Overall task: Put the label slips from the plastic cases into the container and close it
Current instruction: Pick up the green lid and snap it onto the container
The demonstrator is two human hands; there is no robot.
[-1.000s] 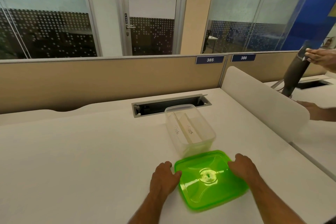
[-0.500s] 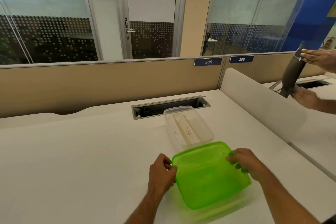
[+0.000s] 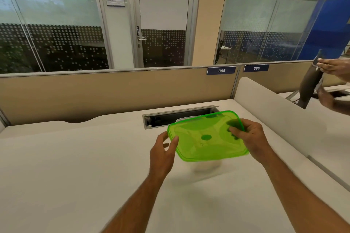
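A translucent green lid hovers over the clear plastic container, tilted slightly and covering nearly all of it. Only the container's blurred front wall and a sliver of its far rim show below the lid. My right hand pinches the lid's right edge, thumb on top. My left hand grips the lid's left edge with thumb and fingers. The label slips inside are hidden by the lid.
The white desk spreads to the left and front. A cable slot lies just behind the lid. A white divider rises on the right; beyond it another person's hands hold a dark object.
Both hands lifted the green lid off the desk and carried it away from me, over the container. The slips seen earlier inside are now covered.
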